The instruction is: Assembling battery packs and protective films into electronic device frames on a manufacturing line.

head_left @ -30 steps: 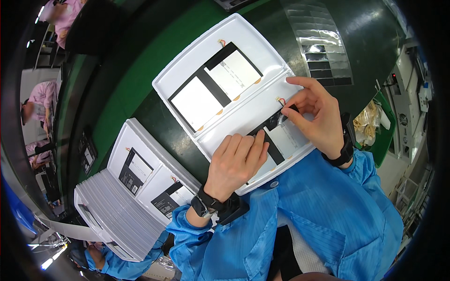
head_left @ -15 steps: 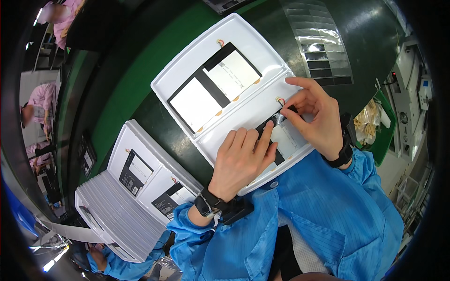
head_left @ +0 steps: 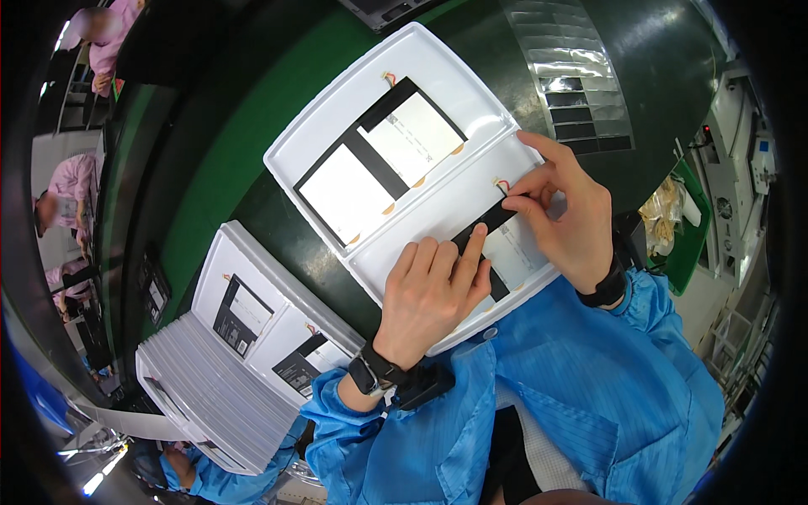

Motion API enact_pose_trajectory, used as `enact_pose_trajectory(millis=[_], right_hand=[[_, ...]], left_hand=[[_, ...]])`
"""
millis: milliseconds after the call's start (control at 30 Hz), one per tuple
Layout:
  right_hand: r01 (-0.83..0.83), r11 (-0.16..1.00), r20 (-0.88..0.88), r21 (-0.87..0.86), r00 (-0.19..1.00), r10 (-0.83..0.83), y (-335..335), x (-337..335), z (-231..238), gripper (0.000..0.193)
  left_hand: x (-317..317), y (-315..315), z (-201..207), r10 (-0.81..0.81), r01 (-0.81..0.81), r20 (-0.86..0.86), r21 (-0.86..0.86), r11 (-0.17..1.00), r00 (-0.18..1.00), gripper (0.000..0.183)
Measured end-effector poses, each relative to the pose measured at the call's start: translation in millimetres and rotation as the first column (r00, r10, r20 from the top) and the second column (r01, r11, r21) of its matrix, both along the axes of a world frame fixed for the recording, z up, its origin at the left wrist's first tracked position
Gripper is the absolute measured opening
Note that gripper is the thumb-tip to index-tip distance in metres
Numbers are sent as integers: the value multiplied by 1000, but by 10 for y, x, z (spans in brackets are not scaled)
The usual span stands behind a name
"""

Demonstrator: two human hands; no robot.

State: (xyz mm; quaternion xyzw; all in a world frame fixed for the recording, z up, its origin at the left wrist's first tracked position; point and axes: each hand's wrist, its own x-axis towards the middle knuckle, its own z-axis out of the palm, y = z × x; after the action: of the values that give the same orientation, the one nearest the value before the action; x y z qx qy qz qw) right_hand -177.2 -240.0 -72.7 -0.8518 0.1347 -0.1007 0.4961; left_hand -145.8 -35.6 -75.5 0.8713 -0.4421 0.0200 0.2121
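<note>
In front of me lies a white two-part plastic tray (head_left: 290, 160) holding flat battery packs with black edging and small coloured leads. My left hand (head_left: 433, 290) rests on the battery pack (head_left: 507, 251) in the near compartment, fingers extended, its index fingertip on the black strip (head_left: 486, 220). Over that strip's right end, beside the small wire connector (head_left: 501, 183), my right hand (head_left: 566, 220) pinches thumb and forefinger together. Whatever is between those fingertips is too small to make out. Two pale-faced battery packs (head_left: 412, 139) lie side by side in the far compartment.
At left stands a stack of similar white trays (head_left: 223, 387), with battery packs in the top one. A sheet of clear and black strips (head_left: 581, 84) lies at the far right. Further right is a green bin (head_left: 692, 227) with bagged items. People in pink work at the far left.
The tray has shifted slightly left. My right fingertips have moved slightly and the black strip's end no longer sticks up beside them. The glossy patch between my hands is gone.
</note>
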Motion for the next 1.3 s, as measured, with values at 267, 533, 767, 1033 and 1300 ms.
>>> enact_pose_trajectory(millis=[267,533,767,1033,1300], right_hand=[[-39,998,-14,-45,999,39,5,1,51,65],[-11,931,-8,-366,1000,9,-277,35,243,77],[-201,973,-70,-113,979,194,-248,140,-163,77],[-194,981,85,13,978,192,-403,11,-215,43],[-257,965,142,-58,954,263,-535,-64,-401,39]], left_hand=[[-24,17,-8,2,-2,12,-7,1000,1000,41],[-45,34,-14,20,-20,21,1,1000,1000,49],[45,-64,43,-27,23,37,120,992,999,60],[-295,603,152,551,-551,-11,5,835,834,58],[-694,562,-296,532,-736,-549,-257,627,645,60]])
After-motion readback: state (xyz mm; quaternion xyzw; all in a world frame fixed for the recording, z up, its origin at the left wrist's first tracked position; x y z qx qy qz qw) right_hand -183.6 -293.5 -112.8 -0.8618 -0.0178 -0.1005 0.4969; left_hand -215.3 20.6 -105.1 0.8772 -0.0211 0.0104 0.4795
